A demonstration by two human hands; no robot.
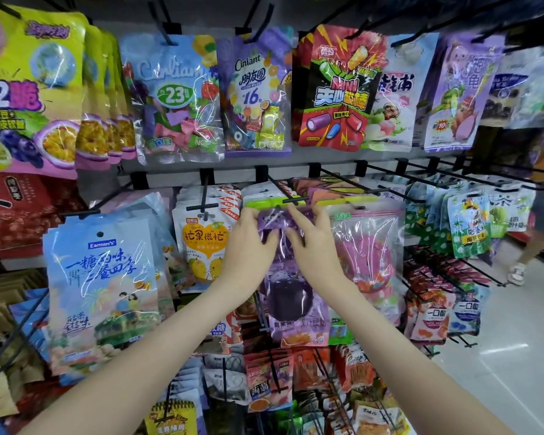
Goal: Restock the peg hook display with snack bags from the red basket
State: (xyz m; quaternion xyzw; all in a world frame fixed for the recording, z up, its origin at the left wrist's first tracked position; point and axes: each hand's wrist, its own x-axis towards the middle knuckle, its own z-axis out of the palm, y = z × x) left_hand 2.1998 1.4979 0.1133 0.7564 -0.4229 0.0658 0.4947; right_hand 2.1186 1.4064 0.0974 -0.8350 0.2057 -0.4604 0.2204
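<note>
We held the purple snack bag point(292, 296) upright against the middle row of the display. Its long axis ran twelve to six o'clock, and its green header point(264, 203) was level with the tip of the black peg hook point(277, 183). That tip sat at twelve o'clock from both hands, just above the fingertips. Whether the header's hole had cleared it, we could not tell.

Our left hand point(248, 243) pinched the bag's upper edge on its nine o'clock side, thumb on the front film. Our right hand point(314, 246) lay with fingers straight and spread on the bag's face, forefinger reaching up to the header. It looked the nearer of the two to the hook tip. We judged that the coming move called for a short push back along the hook, toward the wall.

At three o'clock a clear bag of pink sweets point(368, 246) hung just beside the purple one, and at nine o'clock hung a white mango bag point(201, 243). More packs hung on the hook behind the header. The red basket was out of view, so its contents could not be told.
</note>
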